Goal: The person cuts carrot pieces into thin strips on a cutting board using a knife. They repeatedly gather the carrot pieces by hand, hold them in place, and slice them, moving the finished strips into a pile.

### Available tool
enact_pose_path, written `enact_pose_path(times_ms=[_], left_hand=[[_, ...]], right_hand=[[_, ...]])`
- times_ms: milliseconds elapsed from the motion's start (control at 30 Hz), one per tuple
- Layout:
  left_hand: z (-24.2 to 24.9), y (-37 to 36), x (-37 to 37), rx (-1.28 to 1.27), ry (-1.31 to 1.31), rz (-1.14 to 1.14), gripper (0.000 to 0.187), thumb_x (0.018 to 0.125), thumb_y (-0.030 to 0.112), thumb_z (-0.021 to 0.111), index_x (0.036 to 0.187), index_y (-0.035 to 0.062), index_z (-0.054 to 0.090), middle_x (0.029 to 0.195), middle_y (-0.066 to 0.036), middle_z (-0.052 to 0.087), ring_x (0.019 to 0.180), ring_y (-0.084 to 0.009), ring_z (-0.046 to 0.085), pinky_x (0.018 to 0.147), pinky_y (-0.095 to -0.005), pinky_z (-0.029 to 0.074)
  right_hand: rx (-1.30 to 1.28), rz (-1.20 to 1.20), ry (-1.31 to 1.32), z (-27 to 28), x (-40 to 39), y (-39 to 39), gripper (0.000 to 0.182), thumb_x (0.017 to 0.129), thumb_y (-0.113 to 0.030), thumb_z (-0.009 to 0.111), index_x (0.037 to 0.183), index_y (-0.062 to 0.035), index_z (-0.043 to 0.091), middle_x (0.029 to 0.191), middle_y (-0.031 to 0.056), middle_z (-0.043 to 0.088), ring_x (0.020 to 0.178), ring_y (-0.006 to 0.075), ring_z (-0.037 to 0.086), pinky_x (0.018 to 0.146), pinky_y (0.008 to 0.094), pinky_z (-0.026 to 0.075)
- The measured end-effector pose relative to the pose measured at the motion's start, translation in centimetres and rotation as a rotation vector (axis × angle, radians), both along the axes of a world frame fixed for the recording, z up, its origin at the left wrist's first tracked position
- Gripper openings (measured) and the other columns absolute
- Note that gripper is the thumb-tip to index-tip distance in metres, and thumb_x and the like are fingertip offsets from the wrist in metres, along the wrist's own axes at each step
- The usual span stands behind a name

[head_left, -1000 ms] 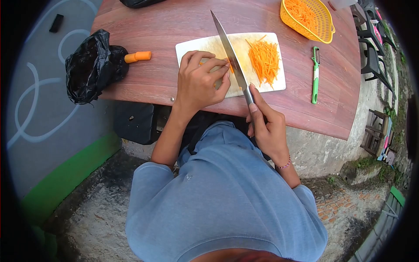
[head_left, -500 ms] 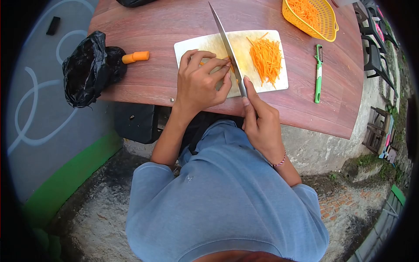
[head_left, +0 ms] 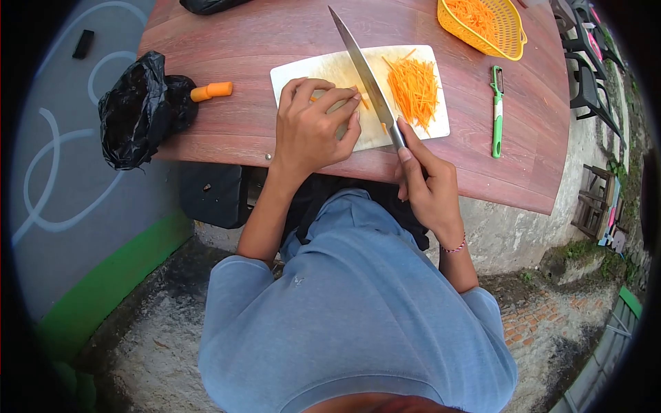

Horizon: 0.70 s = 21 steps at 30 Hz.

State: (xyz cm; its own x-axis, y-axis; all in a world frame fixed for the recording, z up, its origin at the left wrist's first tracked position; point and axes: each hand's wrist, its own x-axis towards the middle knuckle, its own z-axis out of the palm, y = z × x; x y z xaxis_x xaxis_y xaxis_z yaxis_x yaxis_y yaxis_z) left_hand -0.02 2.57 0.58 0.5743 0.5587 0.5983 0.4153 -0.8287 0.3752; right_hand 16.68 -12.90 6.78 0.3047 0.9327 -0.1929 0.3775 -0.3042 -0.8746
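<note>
My right hand (head_left: pixel 430 180) is closed around the handle of a large kitchen knife (head_left: pixel 366 72). Its long blade points up and away over the white cutting board (head_left: pixel 323 67), to the right of my left fingers and apart from them. My left hand (head_left: pixel 308 131) rests on the board with bent fingers pressing down on a piece of carrot. Most of that piece is hidden, but orange shows between the fingers, and thin carrot strips (head_left: pixel 365 101) stick out by the fingertips. A pile of carrot shreds (head_left: pixel 414 93) lies on the board's right side.
A yellow basket (head_left: pixel 511 34) of carrot shreds stands at the back right. A green-and-white peeler (head_left: pixel 497 120) lies right of the board. On the left, a whole carrot piece (head_left: pixel 211 91) touches a black plastic bag (head_left: pixel 141 113) at the edge of the wooden table (head_left: pixel 227 131).
The knife has shifted right, away from my left fingertips, its handle swinging right with my right hand. My left hand stays nearly in place over the carrot.
</note>
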Motion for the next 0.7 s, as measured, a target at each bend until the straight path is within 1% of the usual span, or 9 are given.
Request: enact_pose_path(times_ms=[67,100,167,333,433,700], left_hand=[[0.0,0.0,0.0,0.012,0.01,0.004,0.021,0.083,0.017,0.077,0.101,0.0101,0.086,0.11,0.002,0.08,0.105,-0.0227,0.068,0.104,-0.0463,0.046],[0.0,0.0,0.0,0.013,0.023,0.0,0.023,0.083,0.017,0.077,0.103,0.0102,0.085,0.112,0.001,0.079,0.106,-0.0227,0.068,0.105,-0.047,0.045],[0.0,0.0,0.0,0.015,0.036,0.0,0.024,0.083,0.018,0.077,0.104,0.0103,0.085,0.115,0.001,0.079,0.107,-0.0228,0.068,0.106,-0.0477,0.045],[0.1,0.0,0.2,0.028,0.069,-0.025,0.027,0.083,0.017,0.076,0.108,0.0103,0.084,0.121,0.001,0.077,0.109,-0.0233,0.066,0.109,-0.0527,0.042],[0.1,0.0,0.3,0.034,0.074,-0.035,0.027,0.084,0.017,0.075,0.109,0.0103,0.084,0.122,0.0,0.077,0.11,-0.0235,0.066,0.11,-0.0538,0.042],[0.2,-0.1,0.1,0.05,0.074,-0.03,0.025,0.085,0.019,0.076,0.107,0.0101,0.084,0.123,0.0,0.077,0.112,-0.0244,0.066,0.11,-0.0532,0.042]], right_hand=[[-0.039,-0.044,0.063,0.4,0.2,0.6,0.045,0.11,-0.009,0.059,0.155,-0.0075,0.06,0.067,0.0075,0.06,0.057,0.0102,0.059,0.059,0.0315,0.052],[-0.036,-0.04,0.062,0.3,0.3,0.7,0.045,0.11,-0.009,0.059,0.155,-0.0075,0.06,0.067,0.0075,0.06,0.057,0.0102,0.059,0.059,0.0315,0.052],[-0.014,-0.044,0.105,0.0,0.5,0.7,0.045,0.111,-0.011,0.058,0.156,-0.0094,0.059,0.067,0.0023,0.058,0.055,0.0083,0.057,0.056,0.0301,0.051],[-0.039,-0.039,0.148,0.1,0.9,0.5,0.045,0.112,-0.012,0.057,0.157,-0.0109,0.059,0.069,0.0012,0.059,0.056,0.0082,0.058,0.056,0.0293,0.051],[-0.043,-0.045,0.18,0.1,1.2,0.4,0.045,0.112,-0.012,0.057,0.157,-0.0113,0.059,0.071,0.0012,0.06,0.056,0.0079,0.057,0.056,0.0286,0.051],[0.003,-0.032,0.176,0.4,0.8,0.0,0.045,0.112,-0.012,0.057,0.157,-0.0096,0.059,0.071,0.0011,0.06,0.056,0.0078,0.058,0.056,0.0282,0.051]])
